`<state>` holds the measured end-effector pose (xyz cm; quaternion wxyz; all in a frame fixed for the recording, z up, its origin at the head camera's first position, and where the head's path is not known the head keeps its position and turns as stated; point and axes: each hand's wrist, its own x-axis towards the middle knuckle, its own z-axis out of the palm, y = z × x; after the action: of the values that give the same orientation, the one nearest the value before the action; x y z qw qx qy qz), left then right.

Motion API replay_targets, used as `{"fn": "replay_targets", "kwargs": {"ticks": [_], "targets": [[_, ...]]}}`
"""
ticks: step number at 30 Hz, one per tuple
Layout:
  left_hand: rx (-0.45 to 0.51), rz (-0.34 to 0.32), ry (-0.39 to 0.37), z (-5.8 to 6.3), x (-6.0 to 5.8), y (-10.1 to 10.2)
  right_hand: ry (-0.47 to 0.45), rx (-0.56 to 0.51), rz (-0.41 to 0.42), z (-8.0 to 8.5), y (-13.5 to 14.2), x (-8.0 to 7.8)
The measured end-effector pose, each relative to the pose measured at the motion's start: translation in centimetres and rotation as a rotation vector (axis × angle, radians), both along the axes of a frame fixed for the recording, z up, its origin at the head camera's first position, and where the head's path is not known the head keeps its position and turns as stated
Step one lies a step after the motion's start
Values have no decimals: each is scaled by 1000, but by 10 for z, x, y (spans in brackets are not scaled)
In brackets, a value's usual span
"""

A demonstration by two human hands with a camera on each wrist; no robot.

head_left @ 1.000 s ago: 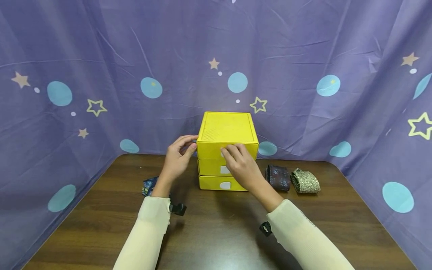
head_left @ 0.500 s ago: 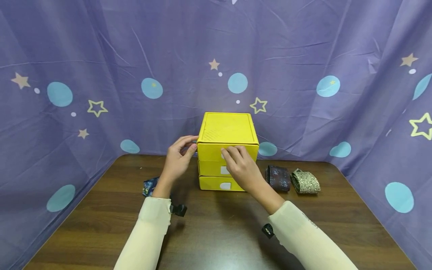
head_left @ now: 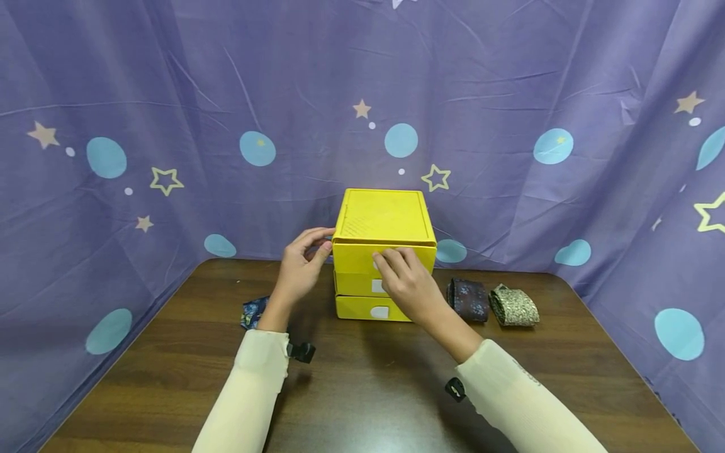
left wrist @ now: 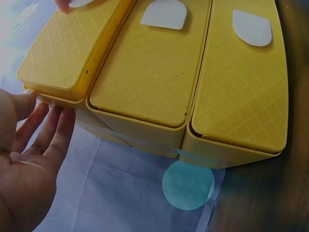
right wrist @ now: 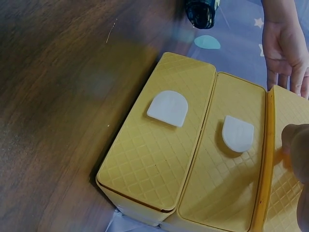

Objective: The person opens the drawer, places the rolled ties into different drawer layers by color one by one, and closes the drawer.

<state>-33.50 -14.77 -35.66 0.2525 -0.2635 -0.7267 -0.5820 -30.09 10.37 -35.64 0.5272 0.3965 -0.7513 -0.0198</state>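
Two-handed, working at a yellow drawer unit (head_left: 385,214) standing upright on the wooden table (head_left: 340,390). Bracing its left side near the upper front corner with the left hand (head_left: 303,264), holding the fingers loosely spread and fairly straight, with the thumb at the front edge. Pinching, as far as the covered grip is showing, the white tab (left wrist: 81,3) of the top drawer (head_left: 352,255) with the curled fingers of the right hand (head_left: 404,280). Seeing that drawer sitting a little forward of the middle drawer (left wrist: 145,67) and bottom drawer (left wrist: 241,87). Judging by looks, handling light, stiff, hard-walled plastic, probably smooth enough for slipping under fingertips and for sliding whole under an unbraced tug. Gripping best at the tab, keeping force level, and steadying the unit itself without squeezing its walls.
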Motion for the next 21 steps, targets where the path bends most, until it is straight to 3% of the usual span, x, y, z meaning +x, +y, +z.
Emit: {"fn": "replay_targets", "kwargs": {"ticks": [7, 15, 18, 21], "targets": [[11, -15, 19, 1, 1, 1, 19, 8, 6, 1, 0, 4], [-5, 20, -3, 3, 2, 2, 10, 30, 8, 1, -1, 8], [-25, 30, -5, 6, 7, 4, 5, 35, 7, 1, 0, 9], [-30, 31, -6, 16, 19, 7, 5, 34, 13, 1, 0, 11]]}}
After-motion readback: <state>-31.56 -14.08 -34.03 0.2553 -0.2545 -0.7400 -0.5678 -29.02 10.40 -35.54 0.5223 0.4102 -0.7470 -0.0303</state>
